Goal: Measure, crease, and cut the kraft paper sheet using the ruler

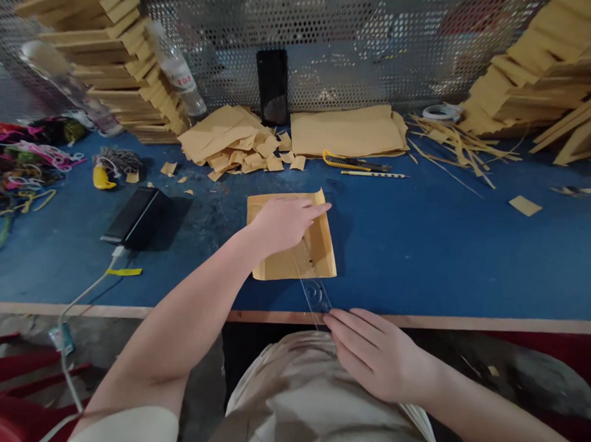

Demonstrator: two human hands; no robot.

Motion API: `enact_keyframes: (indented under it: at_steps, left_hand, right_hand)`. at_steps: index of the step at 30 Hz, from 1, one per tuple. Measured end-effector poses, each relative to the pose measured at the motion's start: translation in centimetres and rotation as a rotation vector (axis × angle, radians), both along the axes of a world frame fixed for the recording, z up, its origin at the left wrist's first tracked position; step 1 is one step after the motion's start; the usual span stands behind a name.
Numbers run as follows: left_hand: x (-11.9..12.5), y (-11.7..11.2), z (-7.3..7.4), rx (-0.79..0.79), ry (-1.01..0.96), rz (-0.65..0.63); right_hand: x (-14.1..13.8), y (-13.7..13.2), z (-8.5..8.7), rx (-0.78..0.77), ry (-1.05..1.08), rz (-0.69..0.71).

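My left hand point(288, 224) lies on a small brown paper envelope point(273, 266), its index finger stretched toward the upper right corner and the other fingers partly hidden. Under it runs a clear plastic ruler point(314, 290), slanting over the paper and out past the table's front edge. The ruler's far end disappears beneath my left fingers. My right hand point(375, 352) pinches the near end of the ruler between thumb and fingers, just off the table edge. A narrow fold stands up along the envelope's right side.
Behind the envelope lie a yellow cutter point(352, 162), a pencil point(374, 174), brown paper sheets point(348, 132) and scraps point(235, 140). A phone point(272, 86) leans on the mesh. Paper stacks point(125, 64) rise on both sides. A black device point(138, 217) with a cable sits left.
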State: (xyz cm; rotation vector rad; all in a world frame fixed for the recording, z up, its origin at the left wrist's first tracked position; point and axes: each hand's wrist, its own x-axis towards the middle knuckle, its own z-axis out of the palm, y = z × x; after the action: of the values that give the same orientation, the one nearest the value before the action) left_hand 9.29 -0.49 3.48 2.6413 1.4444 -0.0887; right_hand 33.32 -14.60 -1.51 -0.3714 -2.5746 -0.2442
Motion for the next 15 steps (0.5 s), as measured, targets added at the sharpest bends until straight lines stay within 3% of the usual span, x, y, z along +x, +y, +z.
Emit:
enact_keyframes:
  at_steps: [6, 9, 12, 15]
  left_hand:
    - [-1.1, 0.8, -0.6, 0.051, -0.037, 0.131]
    - [-1.8, 1.2, -1.1, 0.018, -0.107, 0.158]
    - [-2.2, 1.6, -1.5, -0.014, -0.195, 0.139]
    - [-2.4, 1.8, -1.8, -0.032, -0.246, 0.061]
  right_hand:
    - [3.3, 2.4, 3.1, 0.252, 0.175, 0.053]
    - [3.7, 5.7, 3.3, 0.136, 0.167, -0.118]
    - [3.4, 9.3, 2.3, 0.001, 0.086, -0.262]
    - [2.6, 11.4, 1.0, -0.065, 0.083, -0.226]
